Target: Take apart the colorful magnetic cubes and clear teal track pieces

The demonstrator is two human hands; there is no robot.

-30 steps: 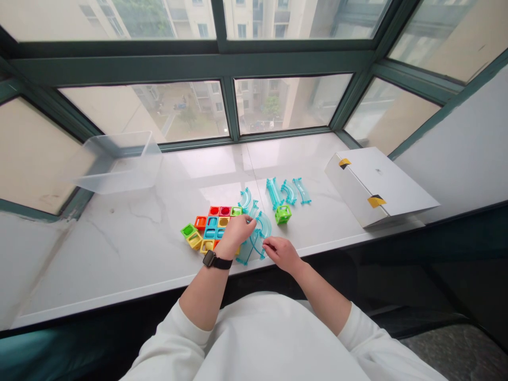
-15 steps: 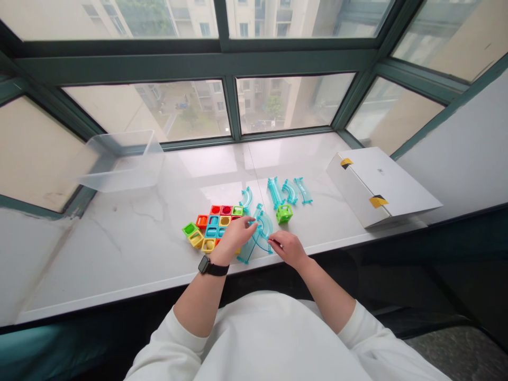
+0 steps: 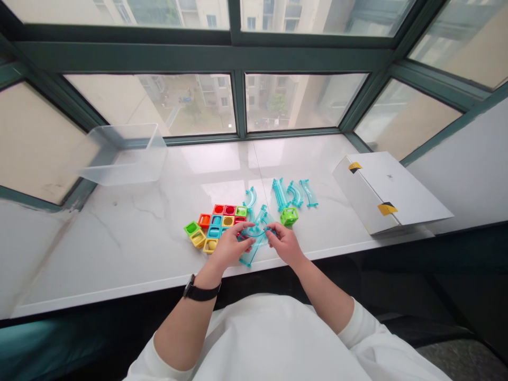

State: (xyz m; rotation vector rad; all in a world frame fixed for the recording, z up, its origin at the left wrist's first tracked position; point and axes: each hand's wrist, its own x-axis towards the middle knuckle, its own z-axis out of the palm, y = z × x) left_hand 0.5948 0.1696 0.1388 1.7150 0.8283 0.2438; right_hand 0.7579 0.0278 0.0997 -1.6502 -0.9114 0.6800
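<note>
A clear blue curved track piece (image 3: 257, 233) is held up between my two hands, over other track pieces. The thumb and fingers of my left hand (image 3: 230, 247) are about its left end, partly hiding it. My right hand (image 3: 288, 246) pinches the right end. Under them lies a straight clear blue track piece (image 3: 250, 256), slanting toward the counter's front edge. Left of my hands, several coloured cube blocks (image 3: 215, 232) in red, blue, yellow and green sit close together, some hidden by my left hand. A green cube block (image 3: 289, 216) stands just beyond my right hand.
Further back are a curved blue track piece (image 3: 250, 196) and a group of straight and curved track pieces (image 3: 281, 193). A clear plastic bin (image 3: 123, 175) stands at the back left of the white counter (image 3: 130, 243). A white box (image 3: 397, 190) lies at the right.
My right hand has lifted the curved track piece's near end away from me. My left hand has drawn back slightly and now has its fingers about the other end. The view has shifted slightly.
</note>
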